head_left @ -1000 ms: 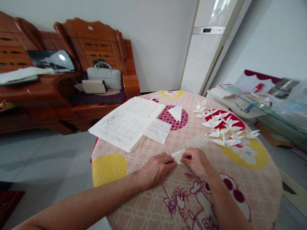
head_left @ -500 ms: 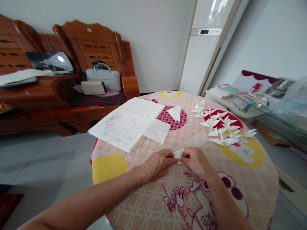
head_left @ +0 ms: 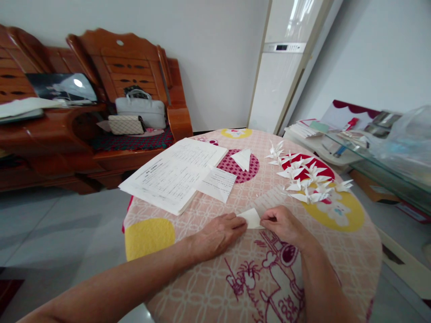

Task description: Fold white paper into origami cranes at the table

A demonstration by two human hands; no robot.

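Note:
A small folded piece of white paper lies on the tablecloth between my hands. My left hand grips its left end, fingers together and thumb close to the paper. At the right corner, my right hand pinches the paper between thumb and curled fingers. Just behind it lies a pale strip with faint marks, partly covered by my right hand. Farther back are a folded white triangle and a printed paper sheet with creases. Several white paper cranes sit together at the right.
An open printed book lies on the left of the round table. Beyond the right edge stands a glass shelf with papers and a plastic bag. A wooden sofa holds a handbag and a purse.
My right hand has moved slightly right, away from my left, and more of the folded paper shows between them. The whole view has shifted a little.

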